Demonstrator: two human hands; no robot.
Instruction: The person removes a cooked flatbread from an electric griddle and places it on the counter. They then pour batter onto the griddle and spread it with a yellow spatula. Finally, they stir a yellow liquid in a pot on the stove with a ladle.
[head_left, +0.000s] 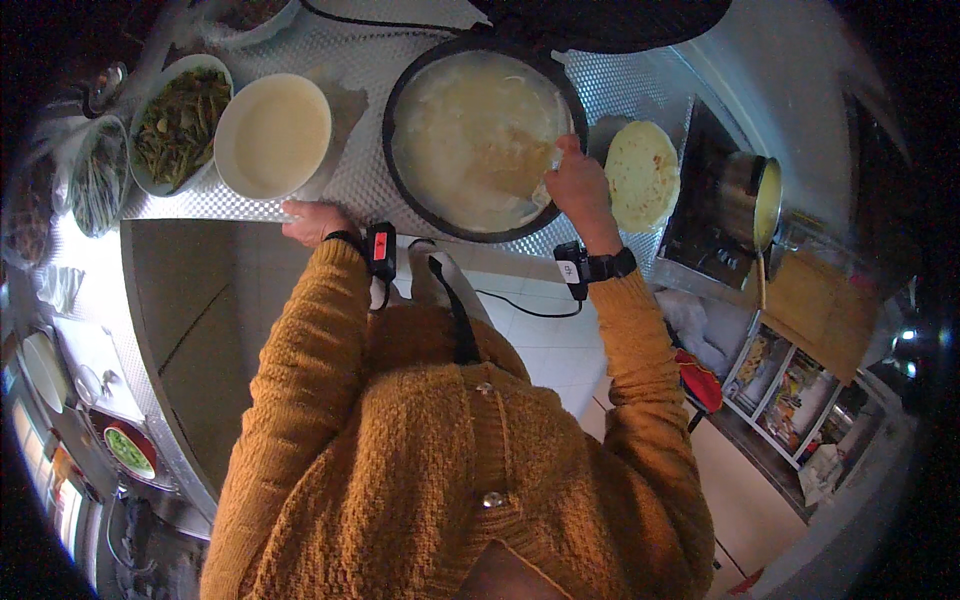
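Observation:
A round black electric griddle (391, 161) holds a thin layer of pale batter (465, 127), browner towards the right. At its right rim, my right hand (579, 184) is curled around a small pale implement (556, 159), mostly hidden by the fingers. My left hand (315, 221) rests at the counter's front edge, just below a white bowl (222, 161) of creamy batter (277, 135), and holds nothing that I can see. Right of the griddle lies a cooked flatbread (642, 176) with brown spots.
Left of the batter stands a bowl of cooked green beans (182, 124), then a plastic-wrapped bowl (99, 176). The griddle's dark lid (607, 22) is raised behind. On the right are a black cooktop (701, 180), a long-handled pot (766, 202) and an open drawer of utensils (787, 397).

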